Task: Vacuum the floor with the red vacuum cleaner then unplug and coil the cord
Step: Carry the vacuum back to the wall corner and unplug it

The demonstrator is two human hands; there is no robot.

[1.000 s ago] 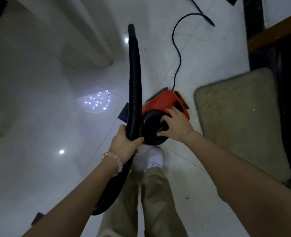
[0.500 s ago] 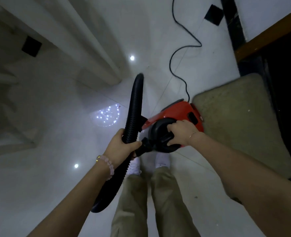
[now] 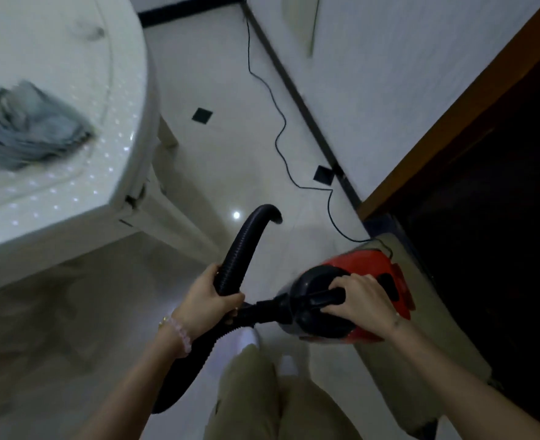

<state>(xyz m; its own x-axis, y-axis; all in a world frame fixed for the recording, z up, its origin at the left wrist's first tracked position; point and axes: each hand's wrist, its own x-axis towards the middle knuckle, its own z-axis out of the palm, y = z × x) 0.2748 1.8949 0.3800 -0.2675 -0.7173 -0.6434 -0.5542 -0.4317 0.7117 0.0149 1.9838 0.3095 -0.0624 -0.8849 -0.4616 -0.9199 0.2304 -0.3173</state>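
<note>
The left hand (image 3: 211, 300) is gripping the black ribbed hose (image 3: 237, 255), the right hand (image 3: 360, 296) clasping the red canister vacuum cleaner (image 3: 367, 265) by its handle above the beige mat (image 3: 421, 360), so the upturned hose mouth is needing lowering floorward, clear of the thin black cord (image 3: 281, 128).

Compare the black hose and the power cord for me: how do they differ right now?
The hose is thick and ribbed; the cord is thin and smooth. The left hand grips the hose, lifted, with its end curling over; the cord lies untouched in loose waves on the floor. Both are black and join the red vacuum cleaner, which the right hand holds by its handle.
</note>
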